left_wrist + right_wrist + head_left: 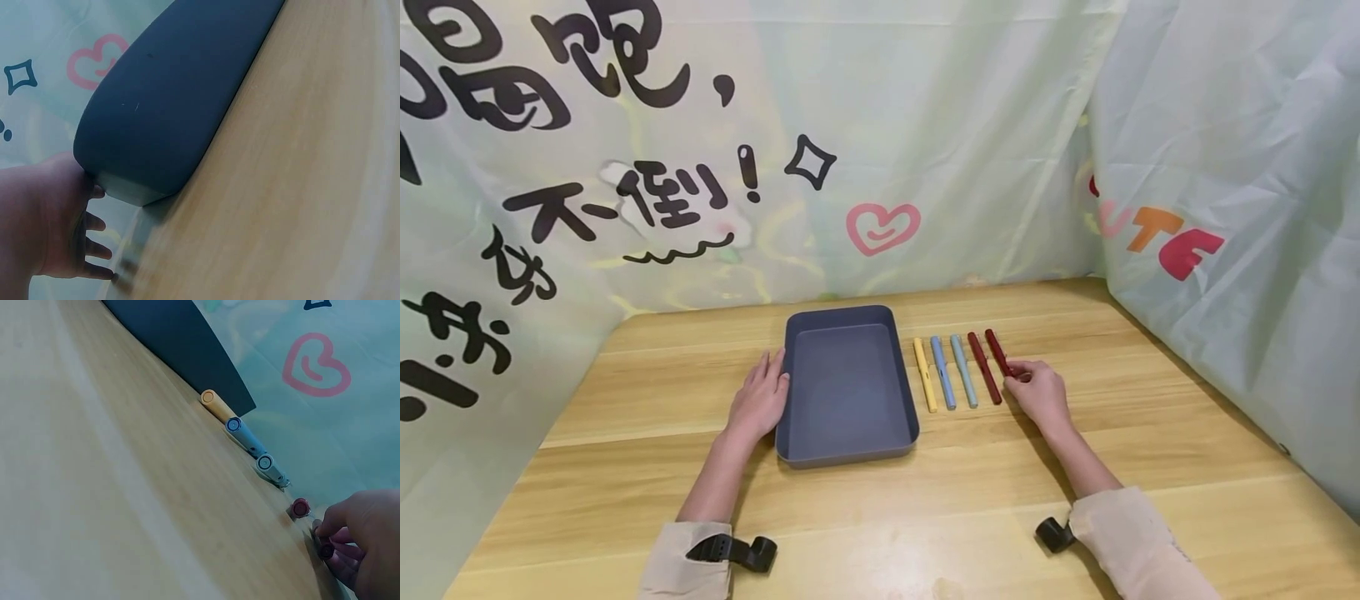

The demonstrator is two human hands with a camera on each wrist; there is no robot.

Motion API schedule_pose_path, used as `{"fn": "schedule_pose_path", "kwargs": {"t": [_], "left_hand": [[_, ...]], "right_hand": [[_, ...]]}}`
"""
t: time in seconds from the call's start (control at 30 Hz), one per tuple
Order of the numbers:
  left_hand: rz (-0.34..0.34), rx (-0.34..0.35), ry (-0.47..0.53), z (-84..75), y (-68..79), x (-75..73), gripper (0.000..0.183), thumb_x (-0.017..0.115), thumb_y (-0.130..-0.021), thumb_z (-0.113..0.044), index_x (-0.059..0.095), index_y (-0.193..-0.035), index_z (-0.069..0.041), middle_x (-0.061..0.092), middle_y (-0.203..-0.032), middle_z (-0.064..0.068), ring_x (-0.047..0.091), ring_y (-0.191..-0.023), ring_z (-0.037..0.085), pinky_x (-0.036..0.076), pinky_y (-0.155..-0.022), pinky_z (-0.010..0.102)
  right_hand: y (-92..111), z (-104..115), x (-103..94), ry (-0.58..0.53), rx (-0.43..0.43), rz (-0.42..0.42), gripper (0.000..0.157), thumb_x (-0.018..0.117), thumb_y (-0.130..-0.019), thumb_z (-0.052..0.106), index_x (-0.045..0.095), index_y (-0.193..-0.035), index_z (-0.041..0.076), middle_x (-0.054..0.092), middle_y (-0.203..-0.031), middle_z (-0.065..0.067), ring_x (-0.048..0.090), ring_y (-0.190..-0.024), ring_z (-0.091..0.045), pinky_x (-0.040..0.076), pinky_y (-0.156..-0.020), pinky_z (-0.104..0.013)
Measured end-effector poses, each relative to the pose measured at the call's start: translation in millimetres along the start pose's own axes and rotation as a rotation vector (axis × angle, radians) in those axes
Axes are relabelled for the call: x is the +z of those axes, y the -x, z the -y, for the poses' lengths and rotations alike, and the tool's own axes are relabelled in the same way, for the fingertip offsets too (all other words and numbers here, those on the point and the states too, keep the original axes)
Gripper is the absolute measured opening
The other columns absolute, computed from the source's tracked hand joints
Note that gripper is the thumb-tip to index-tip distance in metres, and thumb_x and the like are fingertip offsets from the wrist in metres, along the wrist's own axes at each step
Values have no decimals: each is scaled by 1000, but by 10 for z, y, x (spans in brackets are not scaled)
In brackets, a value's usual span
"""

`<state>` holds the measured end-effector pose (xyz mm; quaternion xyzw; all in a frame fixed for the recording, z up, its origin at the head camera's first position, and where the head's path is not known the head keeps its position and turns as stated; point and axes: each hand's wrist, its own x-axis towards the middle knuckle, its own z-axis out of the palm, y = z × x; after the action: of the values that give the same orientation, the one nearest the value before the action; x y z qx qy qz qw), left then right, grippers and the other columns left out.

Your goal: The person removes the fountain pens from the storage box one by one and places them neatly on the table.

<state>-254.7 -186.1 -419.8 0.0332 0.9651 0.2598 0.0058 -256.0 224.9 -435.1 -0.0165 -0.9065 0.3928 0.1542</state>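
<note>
My right hand point(1039, 390) pinches the near end of a dark red pen point(997, 350), the rightmost in a row; the right wrist view shows that pen's end point(326, 550) between thumb and fingers. Left of it lie another dark red pen point(984, 368), a pale teal pen point(964, 372), a blue pen point(943, 373) and a yellow pen point(925, 375), side by side with small gaps. With fingers extended, my left hand point(762, 398) touches the left wall of a dark grey rectangular tray point(850, 457). Nothing lies inside the tray.
Everything rests on a light wooden table point(955, 517). A printed cloth backdrop point(970, 150) rises behind the table, and another hanging cloth point(1247, 333) runs along its right side. Black wrist mounts point(752, 553) sit at both sleeves.
</note>
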Motion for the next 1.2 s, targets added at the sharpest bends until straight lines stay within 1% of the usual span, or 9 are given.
{"fn": "schedule_pose_path", "kwargs": {"t": [0.2, 0.37, 0.53, 0.73, 1.0, 1.2], "left_hand": [[-18, -3, 3, 21, 14, -16, 52, 25, -100, -27, 15, -148, -11, 8, -150, 21, 13, -133, 42, 17, -100, 60], [-7, -3, -1, 41, 8, -15, 52, 23, -101, -27, 12, -149, -11, 5, -150, 22, 11, -132, 43, 17, -100, 62], [-1, -6, -4, 40, 7, -20, 52, 24, -101, -26, 12, -149, -11, 5, -150, 22, 11, -133, 43, 17, -100, 61], [-10, -5, -5, 15, 6, -34, 52, 24, -100, -26, 13, -149, -11, 6, -150, 22, 12, -132, 43, 17, -100, 60], [-1, -5, -3, -3, -25, -8, 52, 24, -100, -28, 11, -149, -12, 5, -150, 22, 12, -133, 43, 17, -101, 59], [-1, -4, 6, -28, -46, -4, 53, 25, -100, -29, 12, -149, -12, 5, -150, 21, 11, -133, 42, 17, -101, 59]], "right_hand": [[12, 6, 25, -1, -3, -11, 29, 60, -81, 1, 64, -107, -9, 59, -94, -21, 58, -84, -32, 46, -70, -40], [15, 15, 21, 2, -24, -17, 27, 61, -81, 0, 64, -106, -10, 59, -93, -22, 58, -85, -33, 47, -72, -43], [14, 17, 26, 6, -20, -21, 27, 61, -81, 0, 64, -106, -10, 59, -93, -21, 58, -85, -33, 46, -72, -43], [12, 35, 23, 1, -21, -19, 28, 60, -81, 0, 64, -107, -9, 59, -93, -21, 58, -85, -33, 46, -72, -42], [-3, 34, -12, 12, -13, -9, 29, 59, -80, 1, 63, -107, -10, 60, -93, -21, 58, -85, -33, 47, -69, -40], [-19, 18, -36, 25, -15, -7, 27, 60, -82, 2, 64, -106, -10, 61, -92, -21, 59, -84, -32, 47, -69, -40]]}}
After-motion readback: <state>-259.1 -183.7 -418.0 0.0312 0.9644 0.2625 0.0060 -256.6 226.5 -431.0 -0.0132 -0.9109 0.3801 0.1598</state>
